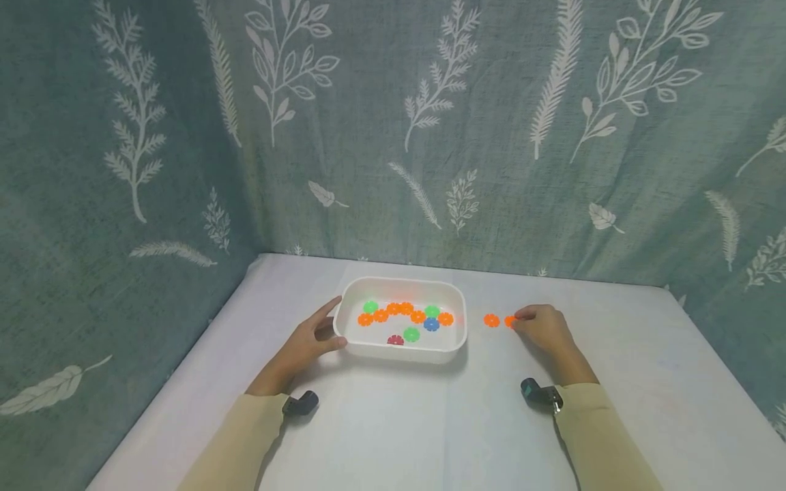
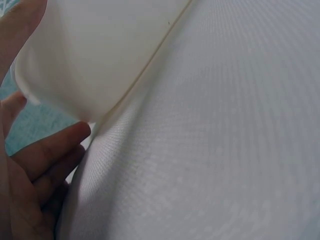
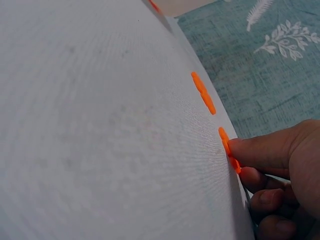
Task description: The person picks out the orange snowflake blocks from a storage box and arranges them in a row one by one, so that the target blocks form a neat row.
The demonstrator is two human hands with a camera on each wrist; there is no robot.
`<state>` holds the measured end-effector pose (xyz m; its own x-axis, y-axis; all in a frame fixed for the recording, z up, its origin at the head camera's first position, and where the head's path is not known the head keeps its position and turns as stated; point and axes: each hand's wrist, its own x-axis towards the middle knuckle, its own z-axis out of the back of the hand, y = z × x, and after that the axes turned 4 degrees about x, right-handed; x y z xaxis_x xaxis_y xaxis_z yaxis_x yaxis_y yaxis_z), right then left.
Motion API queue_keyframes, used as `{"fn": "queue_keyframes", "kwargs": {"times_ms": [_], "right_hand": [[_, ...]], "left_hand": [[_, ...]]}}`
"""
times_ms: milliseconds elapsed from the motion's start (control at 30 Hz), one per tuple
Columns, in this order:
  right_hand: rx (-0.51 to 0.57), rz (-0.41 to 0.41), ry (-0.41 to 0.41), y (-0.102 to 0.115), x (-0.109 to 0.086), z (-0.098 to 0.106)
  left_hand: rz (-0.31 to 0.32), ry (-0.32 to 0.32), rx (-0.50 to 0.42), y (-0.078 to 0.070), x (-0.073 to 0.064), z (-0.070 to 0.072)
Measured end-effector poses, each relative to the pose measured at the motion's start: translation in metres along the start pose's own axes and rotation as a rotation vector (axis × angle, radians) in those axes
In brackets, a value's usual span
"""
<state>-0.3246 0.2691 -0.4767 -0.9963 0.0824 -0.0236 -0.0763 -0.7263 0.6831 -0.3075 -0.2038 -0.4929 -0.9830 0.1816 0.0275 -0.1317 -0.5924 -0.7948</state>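
My left hand point(image 1: 309, 342) rests its spread thumb and fingers against the left end of a white rectangular tub point(image 1: 399, 354). Its fingers look fairly straight beside the tub wall point(image 2: 95, 55) in the left wrist view. Inside the tub lie several notched, flower-shaped plastic discs, among them a blue disc point(image 1: 432, 324), a red disc point(image 1: 396, 339) and a green disc point(image 1: 411, 334). To the tub's right, my right hand point(image 1: 545, 333) pinches an orange disc point(image 3: 224, 137) by its edge between thumb and fingers, low at the table. Another orange disc point(image 1: 491, 320) lies just left of it.
A white cloth covers the table point(image 1: 393, 429). Behind it and on the left hangs a green curtain point(image 1: 368, 136) with white leaf patterns. Each wrist wears a dark camera, such as the right wrist camera point(image 1: 539, 394).
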Motion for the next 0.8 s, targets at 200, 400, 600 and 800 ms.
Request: {"fn": "queue_keyframes", "kwargs": {"times_ms": [200, 400, 600, 800], "right_hand": [[0.013, -0.008, 0.003, 0.0, 0.0, 0.001], [0.022, 0.014, -0.033, 0.002, 0.001, 0.006], [0.009, 0.118, -0.014, 0.024, -0.006, 0.011], [-0.011, 0.16, 0.012, 0.059, -0.006, 0.003]], "left_hand": [[0.023, -0.011, 0.02, -0.001, 0.003, -0.001], [0.028, -0.012, 0.012, 0.001, 0.003, 0.0], [0.026, 0.0, -0.02, 0.001, 0.003, -0.001], [0.041, -0.01, -0.006, 0.001, 0.001, -0.002]]}}
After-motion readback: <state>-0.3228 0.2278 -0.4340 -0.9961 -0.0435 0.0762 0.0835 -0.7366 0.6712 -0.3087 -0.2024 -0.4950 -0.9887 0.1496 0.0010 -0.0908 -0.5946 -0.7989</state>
